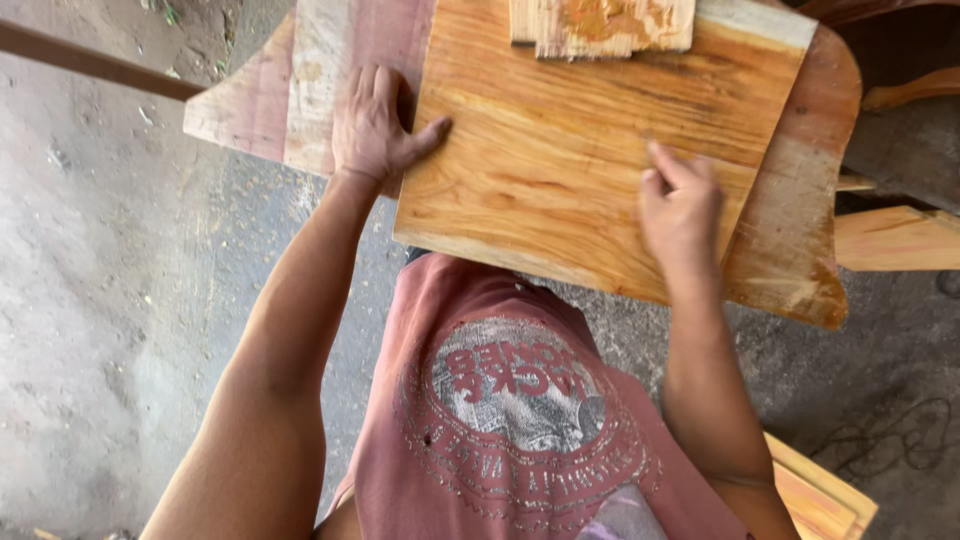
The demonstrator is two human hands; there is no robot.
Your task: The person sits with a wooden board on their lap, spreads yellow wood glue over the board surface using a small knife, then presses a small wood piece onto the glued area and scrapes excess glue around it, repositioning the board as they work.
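On the left lies a grey, dusty concrete floor [90, 260] strewn with bits of sawdust, with a dark brown wooden bar [90, 62] running across its upper corner. Next comes a pale, pinkish rough-sawn plank [300, 80] that serves as the under-layer of the work surface. The left hand [375, 125] lies flat on that plank, fingers spread and relaxed, its thumb stretched out to press against the left edge of the smooth, honey-coloured rectangular wooden board [560, 150]. It grips nothing; it only braces.

The board itself sits on top of the planks in the middle of the view, tilted slightly, its near edge just above the person's faded red printed shirt [500, 400]. A smaller, splintered orange-stained wooden offcut [600, 25] rests on its far edge.

The right hand [682, 205] is over the right part of the board, fingers curled loosely together with the tips towards the surface; it is blurred, and whether something thin is pinched beneath it cannot be told.

To work this surface well, I judge that the left thumb should stay firm against the edge so the board cannot slide, and strokes should follow the grain, with even pressure, well short of the overhanging near edge

Further right, a reddish-brown worn plank [800, 250] and pale timber pieces [895, 238] lie beside it
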